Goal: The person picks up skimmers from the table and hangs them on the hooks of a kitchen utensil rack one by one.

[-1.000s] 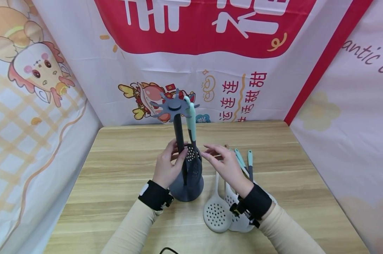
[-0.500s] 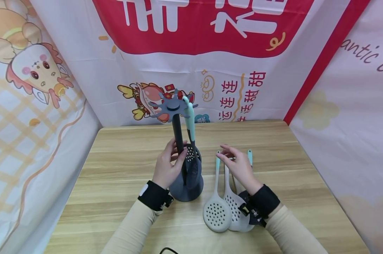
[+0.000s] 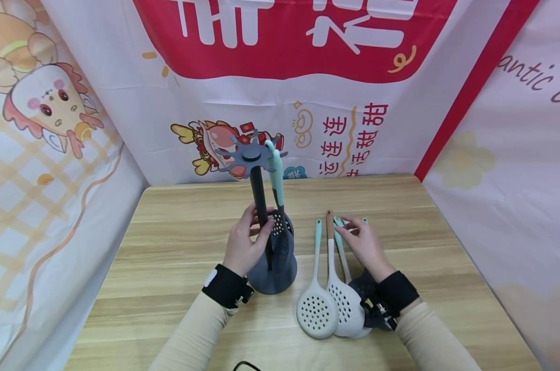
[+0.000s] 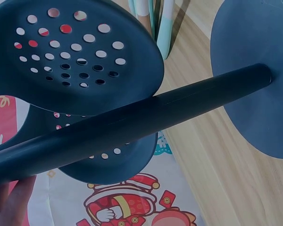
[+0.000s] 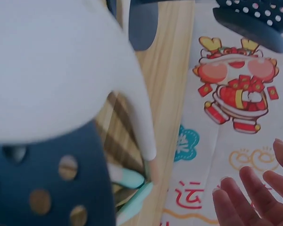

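My left hand (image 3: 244,242) grips the dark pole (image 3: 258,193) of an upright utensil stand; its hook crown (image 3: 252,152) is on top. Two dark perforated skimmers hang on it, with mint handles (image 3: 277,178); the left wrist view shows the near skimmer (image 4: 75,47) against the pole and the other skimmer (image 4: 106,167) behind. My right hand (image 3: 365,247) hovers over the handles of the utensils lying at right, holding nothing; the right wrist view shows its fingers (image 5: 252,193) apart. Nearest is a mint handle (image 3: 339,234).
On the wooden table (image 3: 177,247) lie a light grey skimmer (image 3: 317,312) and a pale perforated utensil (image 3: 346,306) with a brown handle. A dark utensil (image 3: 365,288) is partly hidden under my right wrist. The stand's round base (image 3: 266,283) sits left of them. A printed cloth (image 3: 228,98) hangs behind.
My right hand has moved right, away from the hanging skimmers beside the pole, to over the lying utensils' handles. The left hand has kept its grip on the pole.
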{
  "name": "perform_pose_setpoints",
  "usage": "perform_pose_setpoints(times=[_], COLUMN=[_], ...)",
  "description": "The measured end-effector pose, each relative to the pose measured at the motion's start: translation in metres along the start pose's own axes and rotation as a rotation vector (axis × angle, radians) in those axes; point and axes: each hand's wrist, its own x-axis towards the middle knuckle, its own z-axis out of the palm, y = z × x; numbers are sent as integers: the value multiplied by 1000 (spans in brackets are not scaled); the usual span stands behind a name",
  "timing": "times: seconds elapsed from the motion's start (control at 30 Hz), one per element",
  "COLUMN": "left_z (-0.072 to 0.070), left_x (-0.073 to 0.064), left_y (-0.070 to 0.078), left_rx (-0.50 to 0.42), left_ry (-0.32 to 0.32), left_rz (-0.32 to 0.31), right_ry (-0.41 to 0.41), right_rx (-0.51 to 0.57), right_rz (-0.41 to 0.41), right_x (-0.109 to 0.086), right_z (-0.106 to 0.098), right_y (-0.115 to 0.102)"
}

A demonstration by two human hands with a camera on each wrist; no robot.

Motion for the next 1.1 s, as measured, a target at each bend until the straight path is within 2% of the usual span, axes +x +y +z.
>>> perform_pose_setpoints(times=[0.13,0.47,0.7,0.87,1.1], left_z=[0,1,0,1,0], left_x=[1,1,0,0,1], left_y=[-1,-1,-1,0,2], left_rx=[6,1,-5,-7,-14], left_ry=[2,2,-5,-11,-10], left_rz=[-8,-6,-44,-55,-57], right_ry=[-7,-58,-49,-75,-147], right_rx=[-11,-130,-206,-199,-186], right_rz=[27,151,221,279,314], right_x=[3,7,12,13,10], right_z=[-5,-18,-18,-19,-22], right_y=[10,31,46,55,55])
